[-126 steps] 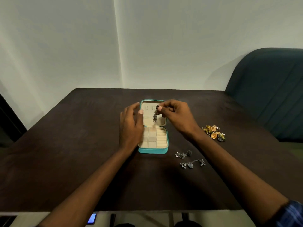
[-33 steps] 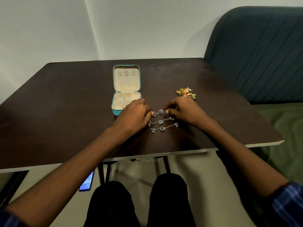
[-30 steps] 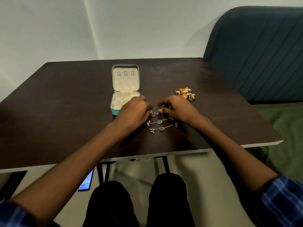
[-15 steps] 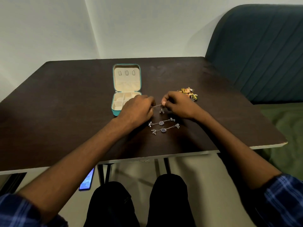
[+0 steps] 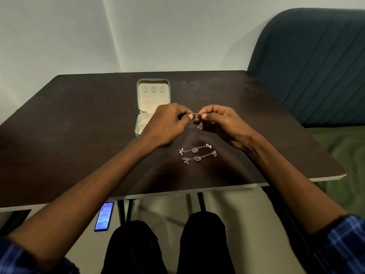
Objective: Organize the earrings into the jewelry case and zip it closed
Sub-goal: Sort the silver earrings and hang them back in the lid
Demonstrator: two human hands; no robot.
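Observation:
A teal jewelry case (image 5: 153, 95) lies open on the dark table (image 5: 79, 119), its cream lid flat and its compartments partly hidden by my left hand (image 5: 167, 123). Both hands hold one silver chain earring (image 5: 197, 114) stretched between their fingertips above the table, right of the case. Its small charm (image 5: 200, 125) dangles below my right hand (image 5: 221, 121). Two more silver chain earrings (image 5: 195, 150) (image 5: 198, 158) lie side by side on the table below my hands. The gold earrings are hidden behind my right hand.
A dark green upholstered seat (image 5: 316, 66) stands along the table's right side. A lit phone (image 5: 104, 216) lies on the floor under the near table edge, beside my knees (image 5: 167, 244). The wall is just behind the table.
My hands have lifted one silver earring off the table and raised it higher, pulling its chain taut between them. The other two earrings stayed put.

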